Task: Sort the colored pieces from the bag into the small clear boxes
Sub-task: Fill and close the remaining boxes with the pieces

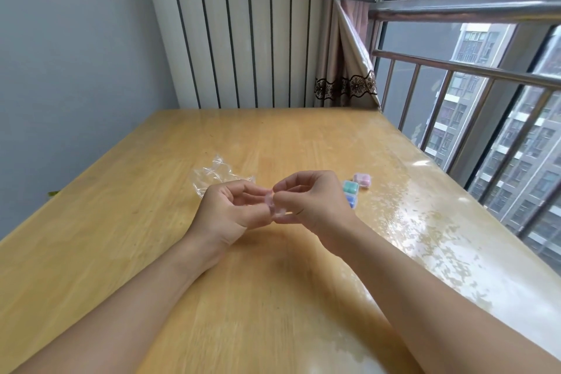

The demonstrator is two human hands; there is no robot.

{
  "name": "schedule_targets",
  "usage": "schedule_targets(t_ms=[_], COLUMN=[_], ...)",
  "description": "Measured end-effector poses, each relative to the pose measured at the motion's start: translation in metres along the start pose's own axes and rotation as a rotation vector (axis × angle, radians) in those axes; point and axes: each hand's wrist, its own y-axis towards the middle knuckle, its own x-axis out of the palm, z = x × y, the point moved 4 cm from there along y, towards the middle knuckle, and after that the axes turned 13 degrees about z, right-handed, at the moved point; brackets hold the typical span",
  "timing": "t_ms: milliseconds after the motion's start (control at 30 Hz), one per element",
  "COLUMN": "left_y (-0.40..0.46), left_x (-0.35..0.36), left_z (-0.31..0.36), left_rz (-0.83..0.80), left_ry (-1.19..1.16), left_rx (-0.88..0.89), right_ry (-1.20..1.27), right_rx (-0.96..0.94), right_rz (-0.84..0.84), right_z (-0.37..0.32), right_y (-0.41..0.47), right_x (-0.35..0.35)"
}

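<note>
Left hand: fingers curled in, thumb and fingertips pinching one side of a small clear box.
Right hand: fingers bent, pinching the box's other side.
Held box: above the counter, between both hands; contents cannot be told.
Bag: crumpled, clear, just behind the left hand.
Filled boxes: pink, teal and blue, close together beside the right hand.

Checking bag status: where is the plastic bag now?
The bag lies crumpled on the table, just beyond the left hand, left of centre.
</note>
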Motion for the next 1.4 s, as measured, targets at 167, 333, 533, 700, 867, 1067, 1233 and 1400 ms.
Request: schedule_targets(t_ms=[167,333,533,700,867,1067,1233,1400], left_y=[0.005,0.011,0.009,0.013,0.018,0.038,0.041,0.039], left_x=[-0.002,-0.003,0.0,-0.013,-0.03,-0.054,-0.046,-0.037], left_z=[0.0,-0.007,-0.005,0.006,0.019,0.014,0.003,-0.011], left_rz=[0.063,0.067,-0.002,0.021,0.227,0.364,0.213,0.129], left_ry=[-0.118,-0.186,-0.075,0.308,0.4,0.557,0.601,0.646], left_rx=[-0.054,-0.135,-0.107,0.176,0.448,0.367,0.236,0.226], right_ry=[0.126,0.159,0.091,-0.291,-0.554,-0.637,-0.712,-0.865], right_rx=[0.06,0.161,0.181,-0.051,-0.291,-0.543,-0.776,-0.813], right_rz=[-0.035,-0.056,-0.013,-0.06,-0.018,0.144,0.004,-0.091], right_z=[0.0,0.005,0.004,0.001,0.007,-0.001,0.0,0.01], right_y=[0.004,0.01,0.02,0.022,0.02,0.021,0.009,0.007], right_x=[-0.004,-0.006,-0.023,-0.025,-0.013,-0.015,0.007,0.023])
